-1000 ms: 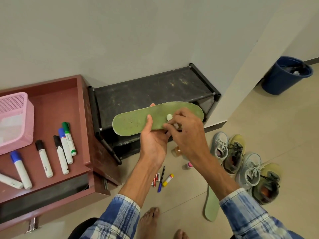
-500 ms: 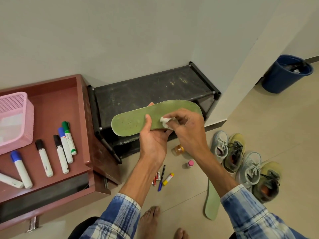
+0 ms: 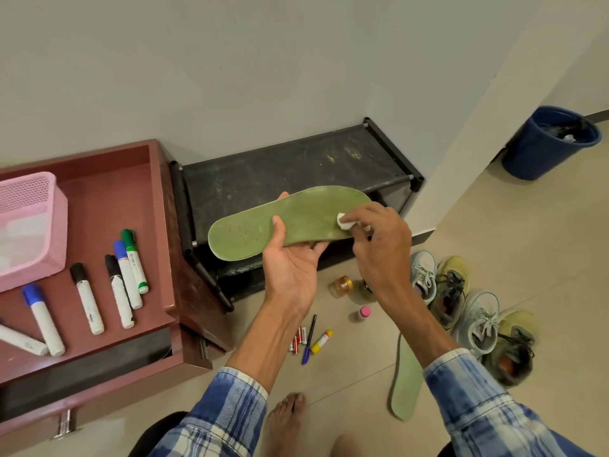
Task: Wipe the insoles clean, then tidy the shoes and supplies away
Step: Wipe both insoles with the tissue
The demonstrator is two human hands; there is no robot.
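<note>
My left hand (image 3: 290, 265) holds a green insole (image 3: 244, 232) from below, thumb on its top face, over the black shoe rack (image 3: 296, 166). My right hand (image 3: 379, 245) pinches a small white wad (image 3: 342, 222) and presses it on the insole's toe half. A second green insole (image 3: 407, 387) lies on the floor by my right forearm. Two pairs of shoes, pale grey (image 3: 423, 275) and yellow-green (image 3: 453, 285), stand in a row on the floor at the right.
An open red-brown drawer (image 3: 108, 192) at the left holds a pink basket (image 3: 29, 225) and several markers (image 3: 127, 268). On the floor lie small jars (image 3: 342, 285), a pink-capped bottle (image 3: 364, 313), batteries, a pen (image 3: 308, 339). A blue bin (image 3: 543, 146) stands far right.
My right hand slid the white wad along the insole, first toward the middle, then back toward the toe end. My left hand keeps the insole in the same place.
</note>
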